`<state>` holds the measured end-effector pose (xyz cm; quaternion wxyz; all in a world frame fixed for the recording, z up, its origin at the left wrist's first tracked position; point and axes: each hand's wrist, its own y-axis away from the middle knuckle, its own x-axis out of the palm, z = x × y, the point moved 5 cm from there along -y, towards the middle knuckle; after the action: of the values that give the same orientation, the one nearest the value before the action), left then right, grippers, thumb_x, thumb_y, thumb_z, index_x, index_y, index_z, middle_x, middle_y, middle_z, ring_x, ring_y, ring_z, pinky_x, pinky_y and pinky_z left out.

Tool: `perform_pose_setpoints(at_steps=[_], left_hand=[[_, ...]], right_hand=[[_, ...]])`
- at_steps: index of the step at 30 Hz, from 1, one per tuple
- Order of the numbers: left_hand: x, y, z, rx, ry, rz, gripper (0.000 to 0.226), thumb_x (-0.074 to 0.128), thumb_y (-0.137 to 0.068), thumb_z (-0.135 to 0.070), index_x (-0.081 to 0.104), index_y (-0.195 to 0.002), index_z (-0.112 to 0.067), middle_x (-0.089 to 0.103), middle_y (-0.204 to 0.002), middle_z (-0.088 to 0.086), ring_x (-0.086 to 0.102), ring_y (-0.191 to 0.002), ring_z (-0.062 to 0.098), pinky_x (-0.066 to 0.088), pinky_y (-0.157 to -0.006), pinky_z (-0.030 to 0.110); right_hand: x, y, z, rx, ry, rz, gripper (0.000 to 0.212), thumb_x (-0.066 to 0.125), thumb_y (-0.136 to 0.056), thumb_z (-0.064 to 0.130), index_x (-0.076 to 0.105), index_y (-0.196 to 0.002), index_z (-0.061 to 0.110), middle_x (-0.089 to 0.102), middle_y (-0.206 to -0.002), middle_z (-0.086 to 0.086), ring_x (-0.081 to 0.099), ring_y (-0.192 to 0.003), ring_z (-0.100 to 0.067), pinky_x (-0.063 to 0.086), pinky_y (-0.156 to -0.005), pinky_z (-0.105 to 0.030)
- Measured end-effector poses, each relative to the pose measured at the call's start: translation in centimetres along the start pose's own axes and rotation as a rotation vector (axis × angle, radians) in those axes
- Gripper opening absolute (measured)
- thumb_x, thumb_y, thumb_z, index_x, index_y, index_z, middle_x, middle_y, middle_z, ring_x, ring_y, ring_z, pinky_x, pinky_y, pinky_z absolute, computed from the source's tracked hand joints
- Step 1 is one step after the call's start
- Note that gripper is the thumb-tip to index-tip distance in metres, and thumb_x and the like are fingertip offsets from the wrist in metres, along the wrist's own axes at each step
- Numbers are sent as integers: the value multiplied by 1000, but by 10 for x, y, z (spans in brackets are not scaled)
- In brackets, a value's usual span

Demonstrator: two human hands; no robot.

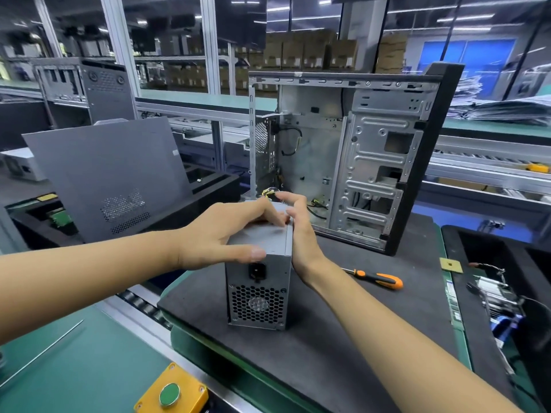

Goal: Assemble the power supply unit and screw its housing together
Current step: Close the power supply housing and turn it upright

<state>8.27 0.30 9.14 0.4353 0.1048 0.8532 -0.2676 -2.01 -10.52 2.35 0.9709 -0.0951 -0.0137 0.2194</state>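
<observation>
A grey metal power supply unit [257,296] stands on the dark mat [343,338], its honeycomb fan grille and black socket facing me. My left hand [222,234] grips its top, thumb on the near upper edge and fingers curled over the lid. Against the unit's right side lies the palm of my right hand [299,231], whose fingers curl over the top far corner. Yellow and black cables show just behind the fingers. An orange and black screwdriver [377,278] lies on the mat to the right of the unit.
An open computer case [372,162] stands upright behind the unit. A grey side panel [104,174] leans at the left over black foam trays. A yellow box with a green button [171,394] sits at the near edge. Parts lie in a tray [501,296] at the right.
</observation>
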Motion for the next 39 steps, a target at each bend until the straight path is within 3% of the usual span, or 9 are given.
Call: perform_pose_setpoints(at_steps=[7,11,16,20,24,28,30,33,39], left_hand=[[5,-35,19,-181,564,-288,68,79,-64,-37,46,-113,-4,76,-97,11,69,-110,21,40,-113,61],[-3,-24,52,-649,569,-662,31,64,-90,-41,64,-117,-25,60,-132,5,57,-117,17,48,-105,46],[29,-8,65,-900,912,-464,58,73,-75,-30,61,-130,-13,69,-118,22,73,-80,25,58,-64,32],[16,-24,79,-994,708,-411,10,61,-94,-18,63,-97,-9,67,-93,14,67,-64,19,49,-66,22],[14,-43,96,-1016,615,-429,14,52,-99,-2,62,-90,-7,62,-96,14,68,-59,11,46,-45,11],[11,-41,92,-951,603,-432,39,48,-105,-1,49,-143,8,47,-152,25,50,-140,28,40,-105,29],[11,-32,86,-852,684,-518,46,45,-108,-5,38,-150,9,38,-160,25,37,-147,34,39,-104,25],[23,-18,76,-860,737,-573,46,41,-112,-24,45,-149,4,46,-155,23,52,-132,31,48,-56,8],[93,44,68,-878,940,-449,72,42,-84,-89,62,-133,-40,72,-127,-13,69,-117,11,49,-93,21]], right_hand=[[0,1,-1,-3,5,10,38,29,-87,60,63,-95,45,62,-125,-8,48,-128,-41,32,-112,-66],[-1,-2,-1,-2,-45,-17,36,36,-83,52,66,-102,46,68,-124,-4,54,-126,-35,35,-114,-59],[-1,-3,-3,33,-30,23,24,46,-74,46,58,-94,49,64,-121,-8,56,-122,-38,40,-109,-62],[-1,-5,-4,43,-23,26,13,46,-73,45,53,-83,45,63,-112,-13,56,-120,-44,43,-106,-63],[-3,-6,-2,31,7,47,19,46,-72,47,52,-90,46,62,-115,-11,56,-119,-43,41,-106,-65],[-2,-3,2,0,-26,33,29,46,-75,42,56,-102,44,61,-115,2,56,-119,-38,42,-106,-60],[-1,-1,1,-9,-94,21,30,48,-79,36,57,-107,34,60,-115,2,57,-113,-33,47,-97,-50],[2,5,4,-18,-252,18,32,50,-82,25,55,-112,17,55,-117,-8,53,-102,-27,43,-80,-37],[-18,10,3,-22,-432,-77,17,47,-91,13,53,-108,13,55,-107,-8,53,-89,-21,42,-68,-30]])
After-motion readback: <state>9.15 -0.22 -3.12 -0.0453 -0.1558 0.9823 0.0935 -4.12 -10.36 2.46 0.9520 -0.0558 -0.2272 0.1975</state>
